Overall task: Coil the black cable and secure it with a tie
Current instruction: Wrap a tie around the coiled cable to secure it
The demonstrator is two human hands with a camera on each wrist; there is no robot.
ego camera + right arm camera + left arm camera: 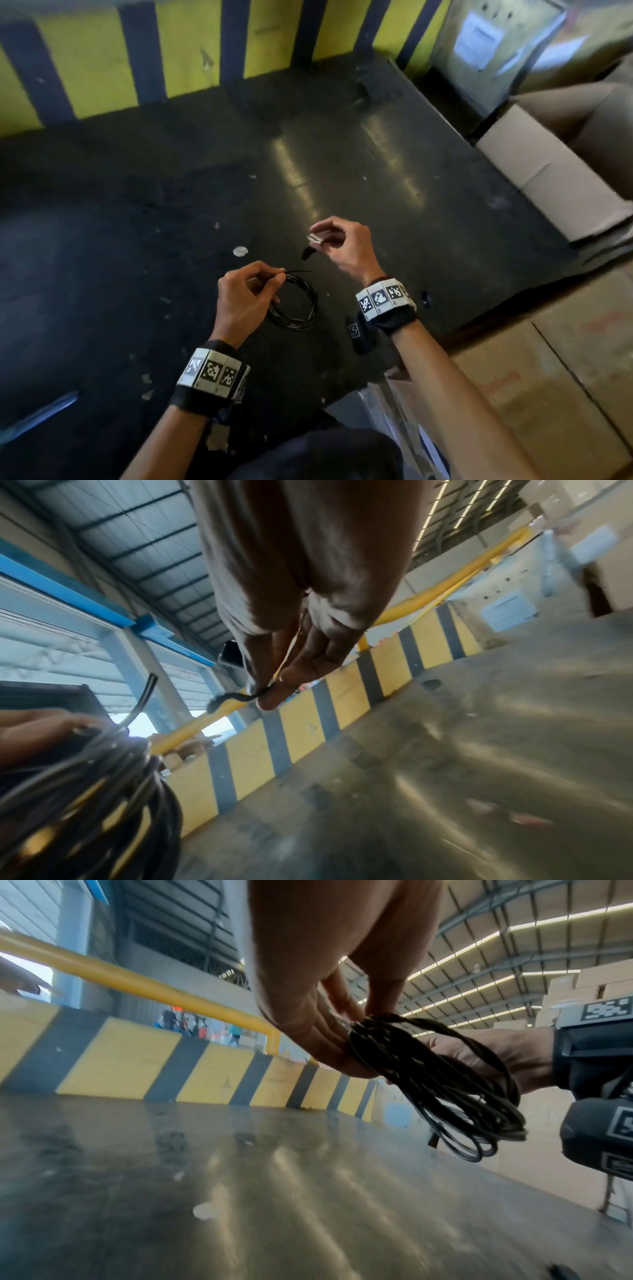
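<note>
The black cable [301, 305] hangs as a round coil of several loops above the dark table [137, 240]. My left hand [250, 291] pinches the coil at its top, and two short cable ends stick out to the right past the fingertips. In the left wrist view the coil [445, 1093] droops from my fingers [329, 1039]. My right hand [339, 243] is up and to the right of the coil, apart from it. It pinches a short black tie [308, 251] whose end dangles below the fingers. The right wrist view shows that tie [232, 697] curling out from the pinched fingertips [274, 693].
A yellow and black striped barrier [191, 51] runs along the table's far edge. Cardboard boxes [565, 178] stand at the right and near right. A small pale disc [240, 251] lies on the table beyond the coil. A dark knee shows at the bottom.
</note>
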